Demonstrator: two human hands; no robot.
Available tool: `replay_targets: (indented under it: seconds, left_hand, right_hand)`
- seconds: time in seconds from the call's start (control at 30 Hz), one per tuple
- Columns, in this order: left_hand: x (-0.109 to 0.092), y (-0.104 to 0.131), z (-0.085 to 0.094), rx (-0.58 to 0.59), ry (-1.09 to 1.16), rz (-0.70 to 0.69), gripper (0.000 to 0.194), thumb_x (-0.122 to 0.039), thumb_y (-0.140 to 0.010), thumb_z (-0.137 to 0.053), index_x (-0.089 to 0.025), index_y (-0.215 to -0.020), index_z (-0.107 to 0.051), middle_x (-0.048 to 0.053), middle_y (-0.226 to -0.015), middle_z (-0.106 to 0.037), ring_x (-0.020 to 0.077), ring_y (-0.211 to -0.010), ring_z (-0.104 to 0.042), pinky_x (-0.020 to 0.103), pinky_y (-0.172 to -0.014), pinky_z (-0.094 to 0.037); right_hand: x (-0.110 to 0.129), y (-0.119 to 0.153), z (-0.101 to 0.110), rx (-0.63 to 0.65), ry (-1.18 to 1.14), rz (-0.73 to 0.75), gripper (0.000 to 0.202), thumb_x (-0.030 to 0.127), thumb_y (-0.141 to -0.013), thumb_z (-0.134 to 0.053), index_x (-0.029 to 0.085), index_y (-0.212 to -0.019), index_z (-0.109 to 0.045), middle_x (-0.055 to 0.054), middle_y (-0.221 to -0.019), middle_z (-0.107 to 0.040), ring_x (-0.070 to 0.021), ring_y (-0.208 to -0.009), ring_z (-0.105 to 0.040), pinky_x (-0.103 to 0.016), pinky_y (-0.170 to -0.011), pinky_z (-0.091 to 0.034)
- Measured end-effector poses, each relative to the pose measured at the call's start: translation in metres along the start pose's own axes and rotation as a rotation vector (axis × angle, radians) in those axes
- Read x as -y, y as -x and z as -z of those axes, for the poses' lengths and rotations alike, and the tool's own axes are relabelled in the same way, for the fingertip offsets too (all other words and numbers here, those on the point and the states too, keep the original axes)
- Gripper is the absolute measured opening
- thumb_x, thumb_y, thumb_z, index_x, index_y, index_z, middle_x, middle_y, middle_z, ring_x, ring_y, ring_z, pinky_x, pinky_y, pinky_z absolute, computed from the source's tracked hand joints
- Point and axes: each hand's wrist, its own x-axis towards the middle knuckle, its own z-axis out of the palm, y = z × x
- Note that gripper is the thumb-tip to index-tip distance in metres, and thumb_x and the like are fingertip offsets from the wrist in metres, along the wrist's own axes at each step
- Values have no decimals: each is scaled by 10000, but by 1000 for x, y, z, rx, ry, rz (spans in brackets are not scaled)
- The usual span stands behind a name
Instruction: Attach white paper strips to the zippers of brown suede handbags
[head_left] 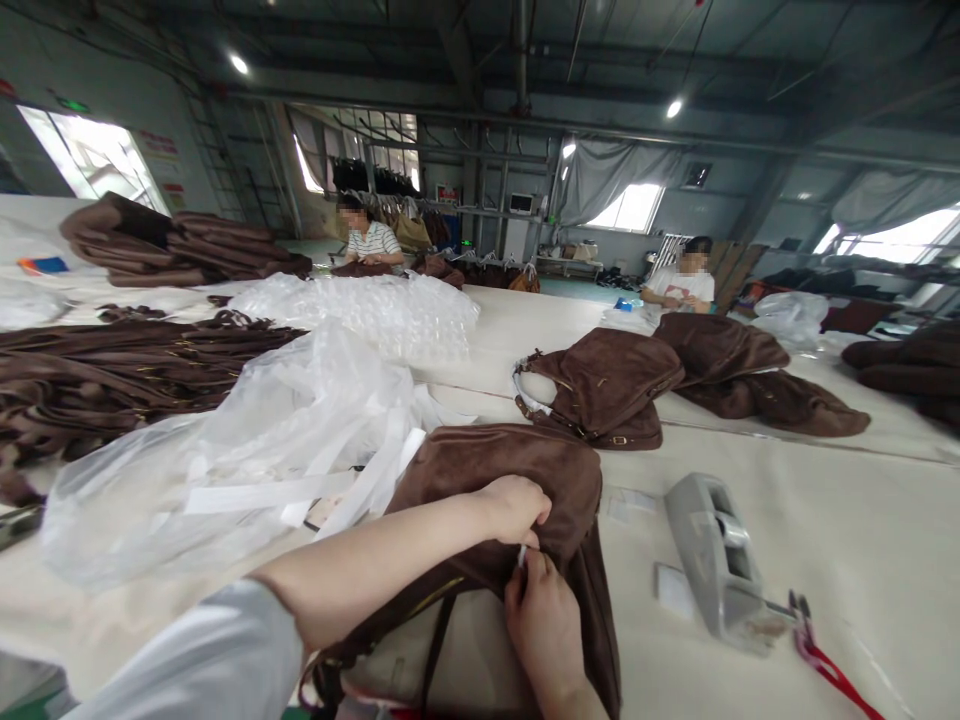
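A brown suede handbag [525,470] lies on the table right in front of me. My left hand [514,505] rests on top of it with fingers curled and pinching at its side. Just below it, my right hand [544,620] pinches a small white slip [521,556] against the bag. The two hands nearly touch at that slip. A dark strap [435,640] of the bag runs down toward me.
A grey tape dispenser [720,560] and red-handled scissors [825,660] lie to the right. Clear plastic bags with white strips [247,450] are heaped on the left, beside brown straps [112,370]. More brown bags [600,385] lie further back. Two people sit at the far side.
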Motion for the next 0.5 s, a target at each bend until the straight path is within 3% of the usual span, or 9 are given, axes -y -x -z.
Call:
replay_targets:
  seconds: [0.13,0.3,0.5]
  left_hand:
    - [-10,-5,-2,32,-181,-77,152,-278,-720,-699,-146,-795,-700,107,-798,-690,259,-750,-647,333,-638,-492]
    - [-19,0,-14,-25,-312,-173,100,-92,-751,-595,-105,-735,-693,115,-754,-689,231,-676,-645,309,-595,-482]
    - [-6,7,-16,-108,-83,-51,124,-230,-756,-594,-191,-788,-708,55,-805,-692,220,-748,-647,319,-698,-501]
  right_hand:
    - [6,-4,-1,23,57,54,166,105,-854,-403,174,-912,-543,-83,-827,-656,-207,-731,-642,-288,-635,-438]
    - [-11,-4,4,7,-55,11,183,163,-917,-375,189,-909,-556,-73,-844,-675,-185,-738,-655,-267,-628,-428]
    - [-34,-6,10,-7,54,-82,232,267,-962,-367,184,-896,-573,-72,-761,-680,-175,-603,-641,-266,-520,-357]
